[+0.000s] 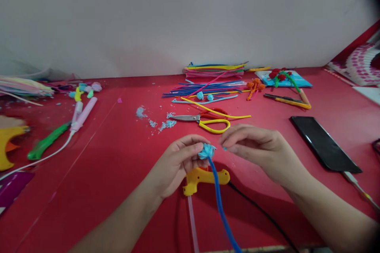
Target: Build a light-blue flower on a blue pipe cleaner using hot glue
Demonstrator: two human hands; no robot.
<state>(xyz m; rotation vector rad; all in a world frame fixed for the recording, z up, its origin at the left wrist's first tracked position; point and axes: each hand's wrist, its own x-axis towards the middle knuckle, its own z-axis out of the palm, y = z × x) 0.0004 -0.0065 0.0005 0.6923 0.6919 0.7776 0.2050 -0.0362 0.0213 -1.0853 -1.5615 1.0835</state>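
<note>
My left hand pinches a small light-blue fuzzy bud fixed to the top of a blue pipe cleaner, which trails down toward me. Just right of the bud, my right hand has its fingers curled and pinches a tiny light-blue bit at the fingertips. A yellow glue gun lies on the red table directly under both hands, its black cord running to the lower right.
Yellow-handled scissors and blue fluff scraps lie beyond the hands. Piles of coloured pipe cleaners sit near the wall. A black phone lies at right. Green and white tools lie at left.
</note>
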